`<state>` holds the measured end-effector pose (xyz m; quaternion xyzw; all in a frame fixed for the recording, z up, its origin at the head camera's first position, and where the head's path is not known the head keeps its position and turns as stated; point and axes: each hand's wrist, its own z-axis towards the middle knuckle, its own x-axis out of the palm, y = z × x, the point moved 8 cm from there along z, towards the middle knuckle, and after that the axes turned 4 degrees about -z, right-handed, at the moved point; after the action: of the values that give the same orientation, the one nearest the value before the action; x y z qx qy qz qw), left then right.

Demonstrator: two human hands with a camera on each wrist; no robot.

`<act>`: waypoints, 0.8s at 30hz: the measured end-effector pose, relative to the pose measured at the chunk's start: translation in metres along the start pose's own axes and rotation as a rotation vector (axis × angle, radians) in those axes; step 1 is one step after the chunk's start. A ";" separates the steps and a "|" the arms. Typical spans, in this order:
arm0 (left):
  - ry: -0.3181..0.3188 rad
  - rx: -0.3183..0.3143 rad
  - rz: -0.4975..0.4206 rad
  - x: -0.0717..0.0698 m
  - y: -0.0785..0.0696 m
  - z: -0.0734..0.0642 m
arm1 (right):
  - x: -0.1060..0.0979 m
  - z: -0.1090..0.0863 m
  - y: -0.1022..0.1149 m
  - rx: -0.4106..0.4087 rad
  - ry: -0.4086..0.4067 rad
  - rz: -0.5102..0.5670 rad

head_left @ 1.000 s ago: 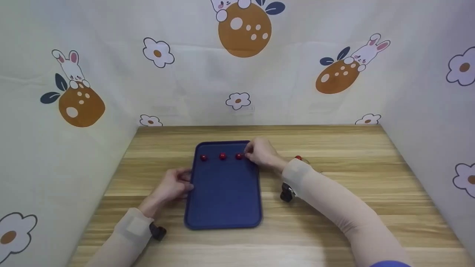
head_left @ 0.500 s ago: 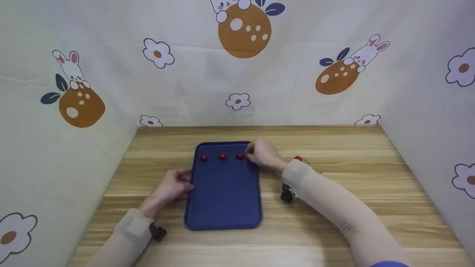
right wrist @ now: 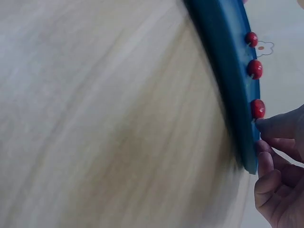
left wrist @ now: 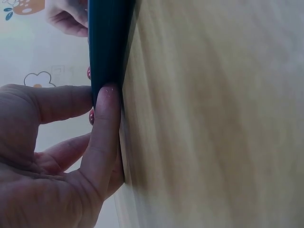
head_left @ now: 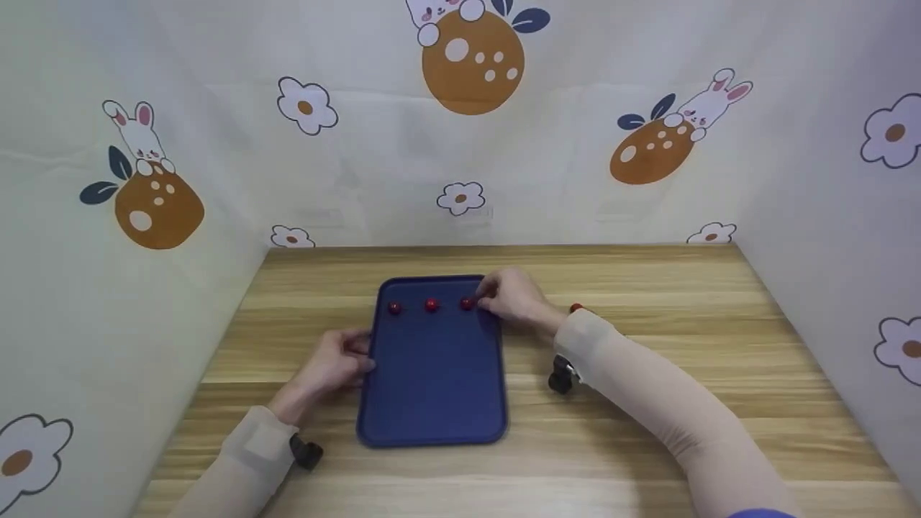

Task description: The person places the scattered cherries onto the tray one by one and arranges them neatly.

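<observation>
A dark blue tray (head_left: 432, 381) lies on the wooden table, with three red cherries in a row across its far end. My left hand (head_left: 337, 363) holds the tray's left edge; in the left wrist view one fingertip (left wrist: 108, 97) presses the outer wall. At the far right corner, my right hand (head_left: 512, 296) pinches near the short stem of the rightmost cherry (head_left: 467, 303), also seen in the right wrist view. Left of it sit the middle cherry (head_left: 431, 305) and the left cherry (head_left: 394, 308), both untouched.
Another red cherry (head_left: 576, 307) lies on the table (head_left: 647, 288) beyond my right sleeve, partly hidden by it. Patterned cloth walls (head_left: 360, 165) stand at the back and both sides.
My right hand has shifted slightly right, and the rightmost cherry has moved a little right with it. The sleeve now hides more of the loose cherry. My left hand stays put.
</observation>
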<state>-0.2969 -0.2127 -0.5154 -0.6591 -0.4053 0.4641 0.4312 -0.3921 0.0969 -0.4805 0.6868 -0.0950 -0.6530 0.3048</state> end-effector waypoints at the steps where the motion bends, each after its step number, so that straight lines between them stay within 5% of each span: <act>1: -0.002 0.000 0.004 0.000 0.000 0.000 | -0.002 -0.001 0.000 -0.006 0.000 0.011; 18: -0.010 -0.015 0.010 0.000 0.000 0.000 | -0.041 -0.029 -0.015 -0.099 0.079 0.361; 24: -0.003 -0.006 0.014 -0.001 0.000 0.001 | -0.066 -0.042 -0.024 -0.106 0.059 0.388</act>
<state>-0.2984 -0.2130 -0.5155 -0.6624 -0.4029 0.4669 0.4254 -0.3666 0.1636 -0.4400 0.6573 -0.1822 -0.5659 0.4632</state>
